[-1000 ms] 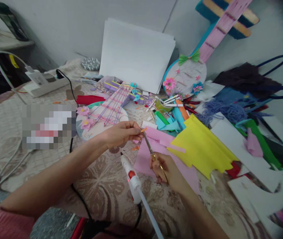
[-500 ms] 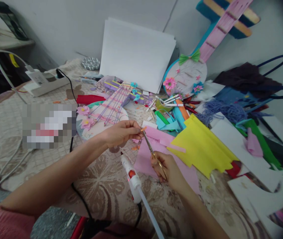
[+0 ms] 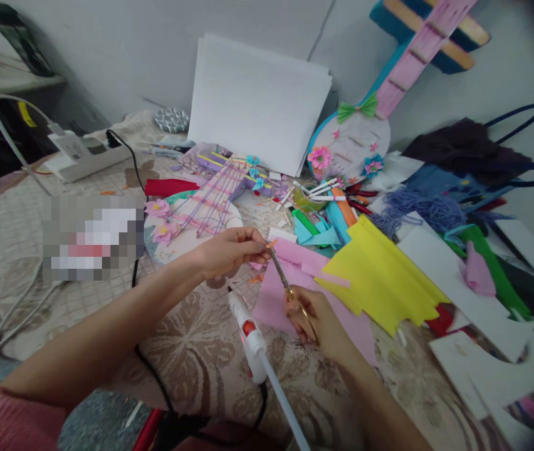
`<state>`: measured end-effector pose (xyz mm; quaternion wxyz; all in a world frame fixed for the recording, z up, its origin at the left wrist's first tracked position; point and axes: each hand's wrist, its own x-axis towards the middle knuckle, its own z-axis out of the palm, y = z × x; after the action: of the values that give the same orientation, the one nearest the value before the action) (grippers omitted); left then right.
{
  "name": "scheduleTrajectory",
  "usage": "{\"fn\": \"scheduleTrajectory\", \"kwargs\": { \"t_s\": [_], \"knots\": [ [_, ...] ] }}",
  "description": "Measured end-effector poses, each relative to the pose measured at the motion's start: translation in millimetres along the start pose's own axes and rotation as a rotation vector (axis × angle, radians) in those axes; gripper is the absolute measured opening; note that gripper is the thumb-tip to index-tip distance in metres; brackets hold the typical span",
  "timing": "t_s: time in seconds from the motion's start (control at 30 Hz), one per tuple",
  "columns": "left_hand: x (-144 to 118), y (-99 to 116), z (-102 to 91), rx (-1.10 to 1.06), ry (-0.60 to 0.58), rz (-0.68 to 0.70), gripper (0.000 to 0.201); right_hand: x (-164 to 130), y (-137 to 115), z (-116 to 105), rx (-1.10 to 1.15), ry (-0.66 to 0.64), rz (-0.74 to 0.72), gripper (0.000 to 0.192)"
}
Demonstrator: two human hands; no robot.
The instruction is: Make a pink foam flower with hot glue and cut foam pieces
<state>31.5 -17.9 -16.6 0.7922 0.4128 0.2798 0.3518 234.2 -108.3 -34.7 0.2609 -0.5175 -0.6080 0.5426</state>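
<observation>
Between the fingertips of my left hand [image 3: 236, 252] is a small piece of orange paper [image 3: 272, 243], pinched at its edge. My right hand [image 3: 311, 319] is wrapped round the gold handles of a pair of scissors [image 3: 280, 269], whose blade tips meet the orange paper. Below the scissors lies a pink sheet of paper [image 3: 271, 300]. A white hot glue gun [image 3: 248, 332] rests just nearer to me, with a long glue stick [image 3: 286, 401] out of its back. Behind my left hand lies a decorated toy lute [image 3: 201, 216] with purple strings and pink flowers.
Yellow crepe paper [image 3: 384, 275] and white card offcuts [image 3: 492, 369] cover the right side. White boards [image 3: 257, 100] lean on the wall beside a second decorated lute [image 3: 349, 147]. A power strip [image 3: 86, 160] stands at the left, and a black cord [image 3: 154, 376] crosses the tablecloth.
The scissors' handles and blades have shifted very slightly at the orange paper. Both hands stay in nearly the same place, and everything else is still.
</observation>
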Motion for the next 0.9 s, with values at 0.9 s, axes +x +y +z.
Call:
{"fn": "scheduleTrajectory", "kwargs": {
  "t_s": [0.9],
  "knots": [
    [0.2,-0.5,-0.8,-0.011,0.001,0.017,0.01,0.9,-0.7,0.4,-0.013,0.038,0.028,0.024]
  ]
}}
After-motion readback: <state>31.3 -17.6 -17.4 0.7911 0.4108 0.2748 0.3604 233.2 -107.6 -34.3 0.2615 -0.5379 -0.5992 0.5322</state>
